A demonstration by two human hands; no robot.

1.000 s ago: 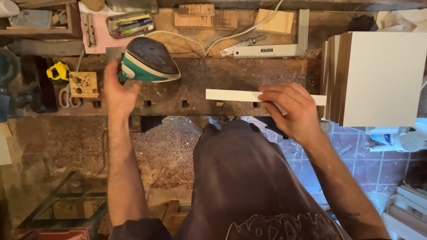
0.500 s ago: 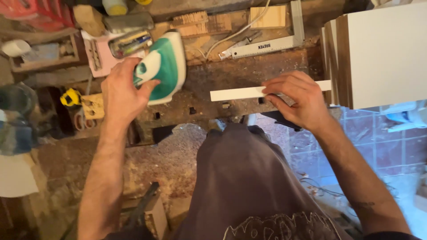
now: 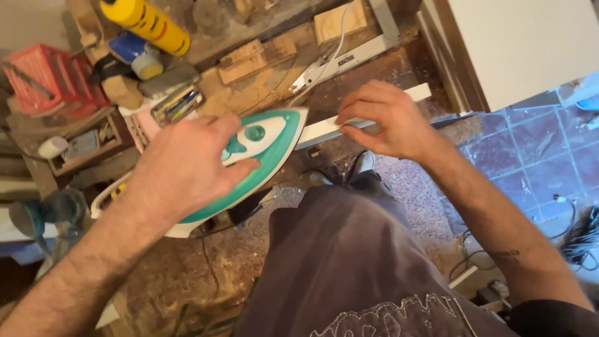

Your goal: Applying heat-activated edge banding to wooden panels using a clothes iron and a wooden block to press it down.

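Pointing its tip at the white strip (image 3: 324, 129), the iron (image 3: 262, 150) lies slanted.

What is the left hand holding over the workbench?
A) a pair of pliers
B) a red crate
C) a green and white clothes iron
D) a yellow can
C: the left hand is wrapped round the handle of the green and white clothes iron, whose tip points at the white strip that the right hand presses down.
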